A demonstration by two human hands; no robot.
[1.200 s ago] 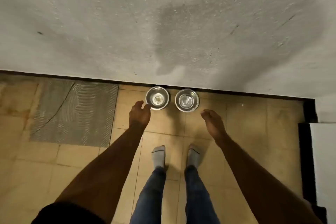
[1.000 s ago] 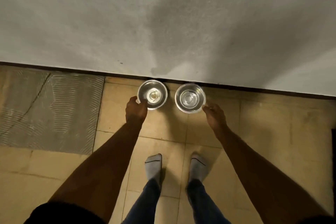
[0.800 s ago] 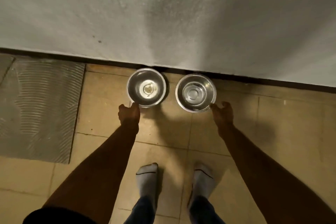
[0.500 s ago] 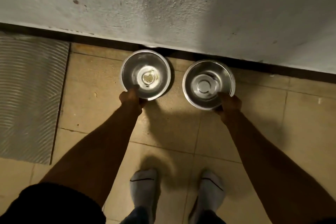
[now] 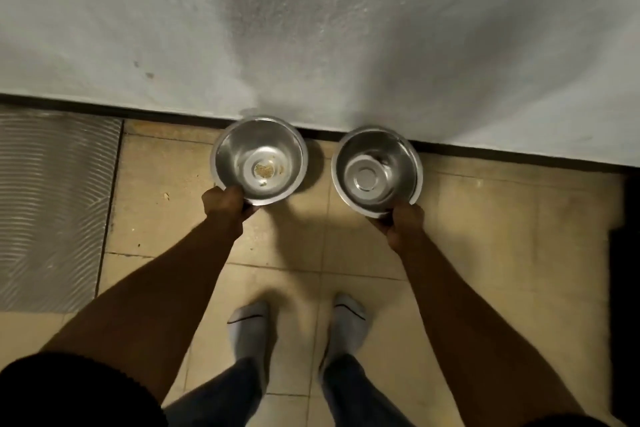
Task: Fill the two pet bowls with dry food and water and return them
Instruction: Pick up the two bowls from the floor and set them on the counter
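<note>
1. I see the left hand (image 5: 224, 202) gripping the near rim of the left bowl (image 5: 259, 159); its fingers are curled round the edge, thumb side on top.
2. The left bowl is polished steel, mouth up, and it sits just in front of the wall (image 5: 311, 28). A small patch of tan crumbs (image 5: 264, 169) lies at the centre of its base; otherwise I see bare metal.
3. The right hand (image 5: 404, 222) grips the near rim of the right bowl (image 5: 376, 170) in the same manner, fingers closed on the edge.
4. The right bowl is also steel, mouth up, and shows only its bright bottom disc. I cannot tell whether it holds any water.
5. The two bowls are side by side, apart from each other, with a strip of floor (image 5: 318, 225) visible between them. I cannot tell whether either is lifted clear of the tiles or touching them.
6. The floor is beige tile with dark joints. A grey ribbed mat (image 5: 52, 204) lies to the left, well apart from the bowls.
7. Both forearms reach forward and down. Two feet in pale socks (image 5: 250, 326) stand on the tiles below the bowls, with blue trouser legs (image 5: 228, 392) above them in the frame's lower edge.
</note>
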